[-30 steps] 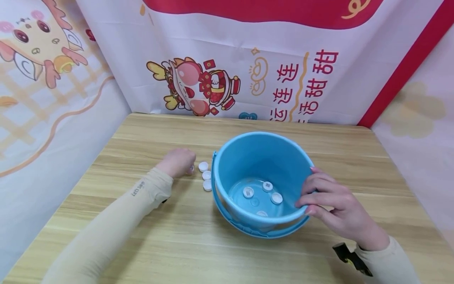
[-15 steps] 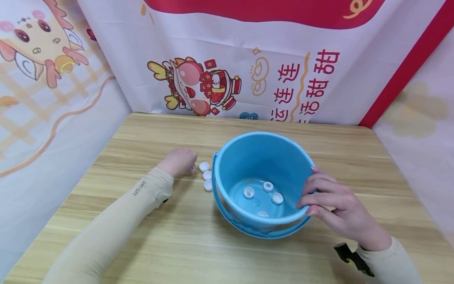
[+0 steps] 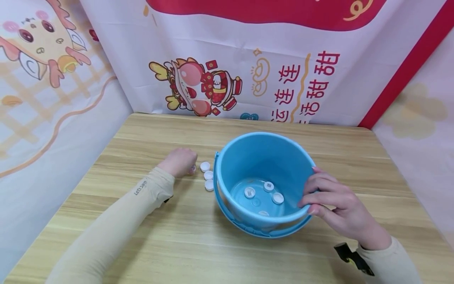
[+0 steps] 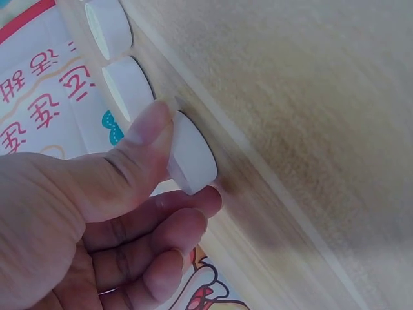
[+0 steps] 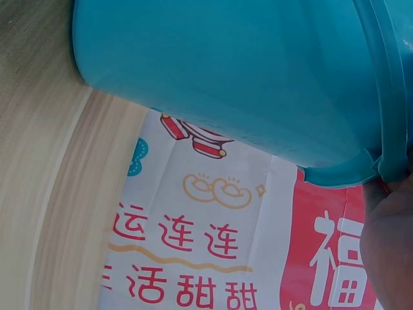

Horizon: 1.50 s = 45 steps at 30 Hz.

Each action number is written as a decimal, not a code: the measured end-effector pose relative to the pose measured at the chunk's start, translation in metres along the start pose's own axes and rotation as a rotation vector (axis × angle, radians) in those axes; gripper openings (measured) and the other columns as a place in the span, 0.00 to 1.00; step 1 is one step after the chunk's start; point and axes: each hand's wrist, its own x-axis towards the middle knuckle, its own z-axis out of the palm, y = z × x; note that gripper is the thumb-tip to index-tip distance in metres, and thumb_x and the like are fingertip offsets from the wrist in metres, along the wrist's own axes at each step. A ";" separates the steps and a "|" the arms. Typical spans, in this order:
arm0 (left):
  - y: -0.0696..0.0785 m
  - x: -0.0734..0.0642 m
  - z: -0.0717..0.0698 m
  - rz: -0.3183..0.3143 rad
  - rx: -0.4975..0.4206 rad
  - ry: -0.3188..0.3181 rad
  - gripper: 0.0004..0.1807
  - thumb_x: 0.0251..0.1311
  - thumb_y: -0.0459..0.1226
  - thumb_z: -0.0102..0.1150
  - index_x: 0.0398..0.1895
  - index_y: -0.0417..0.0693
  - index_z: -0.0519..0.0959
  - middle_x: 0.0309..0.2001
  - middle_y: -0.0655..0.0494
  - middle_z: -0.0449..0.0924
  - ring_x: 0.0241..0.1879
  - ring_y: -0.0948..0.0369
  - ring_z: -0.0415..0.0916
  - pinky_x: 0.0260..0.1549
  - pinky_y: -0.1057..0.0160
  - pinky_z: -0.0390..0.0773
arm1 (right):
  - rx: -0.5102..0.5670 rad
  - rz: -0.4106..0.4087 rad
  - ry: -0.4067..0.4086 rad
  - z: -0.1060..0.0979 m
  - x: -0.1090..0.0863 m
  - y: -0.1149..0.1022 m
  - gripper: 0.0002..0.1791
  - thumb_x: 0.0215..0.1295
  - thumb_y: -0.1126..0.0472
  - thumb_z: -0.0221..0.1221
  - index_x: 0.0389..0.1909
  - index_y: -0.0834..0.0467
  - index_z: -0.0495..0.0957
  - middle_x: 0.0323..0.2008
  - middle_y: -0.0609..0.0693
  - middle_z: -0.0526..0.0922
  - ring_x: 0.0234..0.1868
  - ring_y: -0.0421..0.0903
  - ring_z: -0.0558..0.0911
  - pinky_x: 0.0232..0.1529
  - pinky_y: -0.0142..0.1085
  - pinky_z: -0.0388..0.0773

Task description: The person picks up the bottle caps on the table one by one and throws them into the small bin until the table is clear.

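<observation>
In the head view, my left hand (image 3: 180, 161) is at the left of the bucket, low over the wooden table. The left wrist view shows its thumb and index finger pinching a white bottle cap (image 4: 195, 155) by its edge; the other fingers curl loosely below. More white caps (image 3: 208, 175) lie in a short row between that hand and the light blue bucket (image 3: 264, 152). My right hand (image 3: 338, 203) grips the bucket's right rim, fingertips inside and thumb on the near side. On the bucket's floor sit several white caps (image 3: 278, 198).
The bucket's handle (image 3: 269, 235) hangs down around its near side. Printed cloth (image 3: 220, 51) stands behind the wooden table (image 3: 184, 244), with more cloth at the left and right. A black strap (image 3: 354, 260) is on the right wrist.
</observation>
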 end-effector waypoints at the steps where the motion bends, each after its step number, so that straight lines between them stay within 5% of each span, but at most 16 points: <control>1: 0.000 0.000 0.000 -0.002 0.000 -0.001 0.07 0.45 0.29 0.71 0.23 0.46 0.81 0.22 0.57 0.77 0.23 0.58 0.73 0.32 0.54 0.80 | 0.000 0.000 0.000 0.000 0.000 0.000 0.10 0.69 0.61 0.61 0.39 0.64 0.85 0.37 0.55 0.79 0.46 0.48 0.74 0.72 0.45 0.53; 34: -0.003 -0.004 -0.001 0.014 -0.099 -0.012 0.07 0.49 0.29 0.70 0.21 0.46 0.82 0.21 0.57 0.77 0.23 0.58 0.73 0.33 0.54 0.80 | -0.005 0.042 -0.011 -0.002 -0.001 -0.004 0.10 0.68 0.60 0.62 0.40 0.63 0.85 0.38 0.55 0.80 0.46 0.48 0.74 0.72 0.45 0.53; 38: -0.007 -0.006 -0.003 -0.011 -0.189 -0.045 0.00 0.54 0.32 0.68 0.29 0.44 0.86 0.31 0.53 0.83 0.34 0.54 0.79 0.41 0.51 0.79 | -0.005 0.034 -0.010 -0.002 0.001 -0.005 0.09 0.68 0.60 0.61 0.40 0.63 0.85 0.37 0.55 0.80 0.45 0.48 0.74 0.72 0.45 0.53; 40: -0.010 -0.008 -0.006 -0.030 -0.234 -0.059 0.07 0.58 0.34 0.67 0.39 0.43 0.87 0.41 0.50 0.85 0.43 0.51 0.81 0.47 0.48 0.78 | -0.006 0.036 -0.012 -0.002 0.001 -0.006 0.09 0.68 0.60 0.61 0.40 0.63 0.85 0.37 0.55 0.80 0.45 0.48 0.74 0.72 0.45 0.53; 45: -0.008 -0.013 -0.039 -0.056 -0.270 -0.035 0.16 0.61 0.36 0.66 0.52 0.40 0.83 0.51 0.44 0.83 0.49 0.48 0.80 0.51 0.47 0.78 | -0.004 0.043 -0.016 -0.002 0.001 -0.005 0.09 0.68 0.60 0.62 0.40 0.63 0.85 0.37 0.55 0.80 0.45 0.48 0.74 0.72 0.45 0.53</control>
